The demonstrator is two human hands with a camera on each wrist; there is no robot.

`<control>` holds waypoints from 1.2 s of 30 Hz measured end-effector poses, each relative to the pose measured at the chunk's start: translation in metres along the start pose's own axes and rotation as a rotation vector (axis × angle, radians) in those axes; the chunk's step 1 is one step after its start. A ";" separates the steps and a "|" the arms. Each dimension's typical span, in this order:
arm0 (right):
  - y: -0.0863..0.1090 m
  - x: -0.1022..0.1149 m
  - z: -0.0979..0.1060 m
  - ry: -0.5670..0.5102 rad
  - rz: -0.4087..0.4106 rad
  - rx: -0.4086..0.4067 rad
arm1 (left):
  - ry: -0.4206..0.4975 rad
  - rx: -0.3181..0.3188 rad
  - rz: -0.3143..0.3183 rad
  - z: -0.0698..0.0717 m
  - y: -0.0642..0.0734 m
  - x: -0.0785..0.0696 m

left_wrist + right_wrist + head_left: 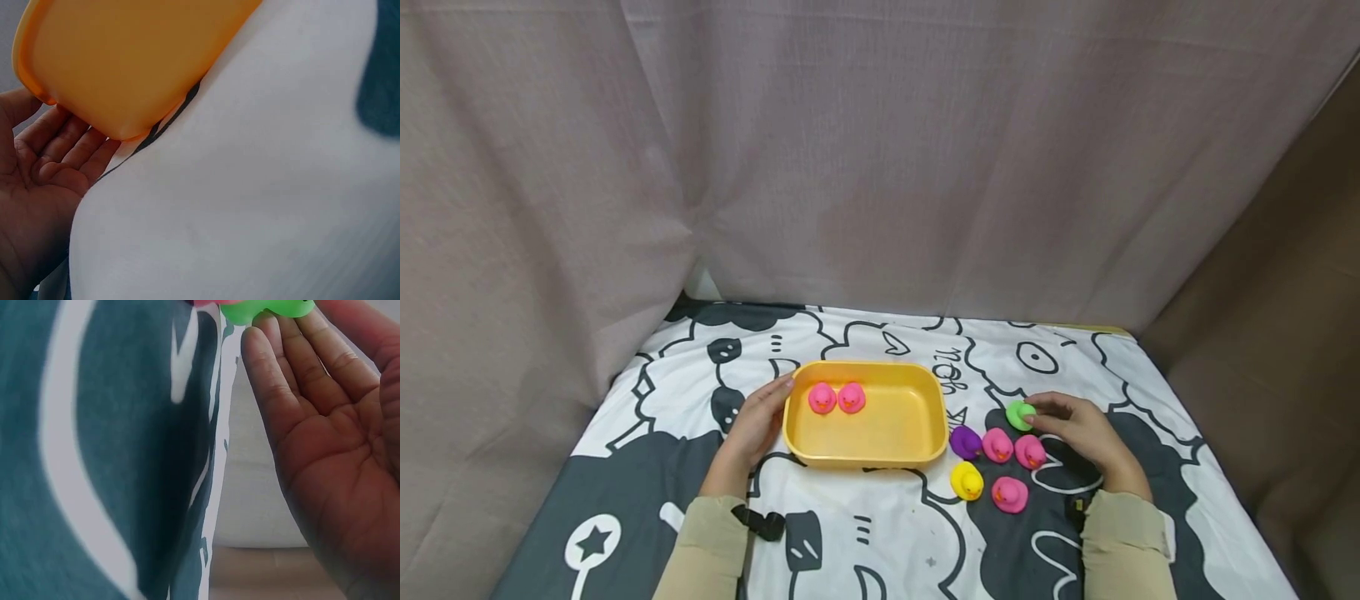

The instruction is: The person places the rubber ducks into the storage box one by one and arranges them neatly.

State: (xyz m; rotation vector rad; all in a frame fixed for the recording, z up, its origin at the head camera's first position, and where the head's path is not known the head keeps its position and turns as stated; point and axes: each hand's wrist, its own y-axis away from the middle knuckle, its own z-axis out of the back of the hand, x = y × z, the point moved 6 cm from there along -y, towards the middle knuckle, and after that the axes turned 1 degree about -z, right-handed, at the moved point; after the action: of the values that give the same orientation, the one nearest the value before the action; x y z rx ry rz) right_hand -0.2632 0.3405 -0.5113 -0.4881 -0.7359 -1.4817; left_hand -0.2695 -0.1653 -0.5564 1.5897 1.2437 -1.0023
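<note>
A yellow tray (880, 454) lies on the patterned cloth with two pink rubber ducks (822, 398) standing side by side in its left part. My left hand (762, 421) holds the tray's left end, thumb at the rim and fingers against the outer wall in the left wrist view. Right of the tray, my right hand (1082, 429) pinches a green rubber duck (1018, 415) between thumb and fingertips. Near it sit a purple duck (966, 442), a yellow duck (967, 481) and three pink ducks (1009, 494). Only the green duck's lower part shows in the right wrist view.
The black, white and grey cartoon cloth (842, 558) covers the table. Behind it hangs a grey-brown curtain (910, 167), which also encloses both sides. A black strap (760, 522) is at the left sleeve.
</note>
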 end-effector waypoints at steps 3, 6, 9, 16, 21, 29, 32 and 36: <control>-0.001 0.003 -0.001 -0.007 0.012 -0.010 | 0.000 -0.002 -0.004 0.000 0.000 0.000; -0.002 0.006 -0.002 -0.005 0.034 -0.016 | 0.001 -0.003 -0.007 0.001 0.000 0.000; -0.002 0.007 -0.003 -0.007 0.037 -0.026 | 0.002 -0.001 -0.007 0.000 0.000 -0.001; -0.002 0.010 -0.004 -0.014 0.055 -0.066 | 0.017 -0.011 -0.002 -0.002 0.001 0.001; -0.003 0.015 -0.008 -0.017 0.063 -0.079 | -0.003 -0.022 0.010 -0.002 0.001 0.002; -0.007 0.024 -0.014 -0.002 0.089 -0.090 | 0.002 -0.017 0.007 -0.002 0.000 0.001; -0.008 0.025 -0.016 -0.002 0.082 -0.094 | -0.003 -0.022 0.006 -0.002 0.000 0.001; -0.009 0.028 -0.017 -0.011 0.097 -0.101 | -0.008 -0.028 0.009 -0.001 0.001 0.000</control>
State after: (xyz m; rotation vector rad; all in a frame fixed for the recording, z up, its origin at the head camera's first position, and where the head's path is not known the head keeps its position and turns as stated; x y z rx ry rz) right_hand -0.2709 0.3082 -0.5053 -0.6005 -0.6396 -1.4310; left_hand -0.2688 -0.1640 -0.5560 1.5675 1.2395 -0.9809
